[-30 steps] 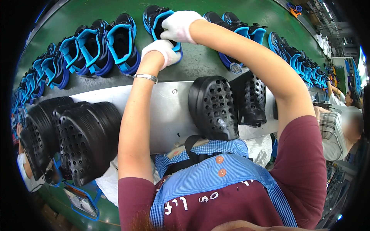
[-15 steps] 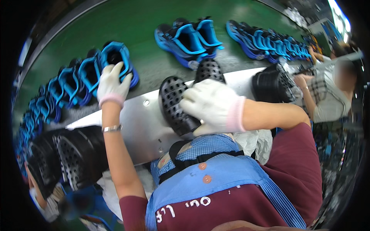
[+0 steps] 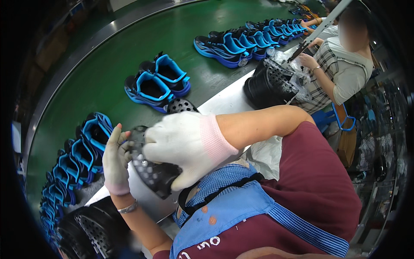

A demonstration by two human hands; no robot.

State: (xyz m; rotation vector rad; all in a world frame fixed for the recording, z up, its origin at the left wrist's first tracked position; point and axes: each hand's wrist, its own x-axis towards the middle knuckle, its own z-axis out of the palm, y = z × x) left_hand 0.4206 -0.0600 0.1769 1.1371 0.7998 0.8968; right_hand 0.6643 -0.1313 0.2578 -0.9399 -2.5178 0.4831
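My right hand (image 3: 181,140), in a white knit glove with a pink cuff, grips a black perforated clog (image 3: 152,175) over the metal ledge. Its palm covers much of the clog. Close by the clog's left side is my gloved left hand (image 3: 115,166), its fingers apart and partly bent, holding nothing that I can see. A second black clog (image 3: 183,105) shows just beyond my right hand. Past it, a pair of black-and-blue sports shoes (image 3: 153,86) stands on the green surface. The nearest shoe of the left row (image 3: 98,129) is beyond my left hand.
More sports shoes (image 3: 230,47) line up at the far right. Stacked black clogs (image 3: 267,84) lie on the metal ledge (image 3: 230,99) beside a co-worker (image 3: 340,64) handling clear plastic. Another clog stack (image 3: 97,228) is at lower left. The green surface (image 3: 103,56) curves away behind.
My left hand has come away from the blue-lined shoe and is now beside the clog. My right hand has moved left with the clog. The view has turned toward the right.
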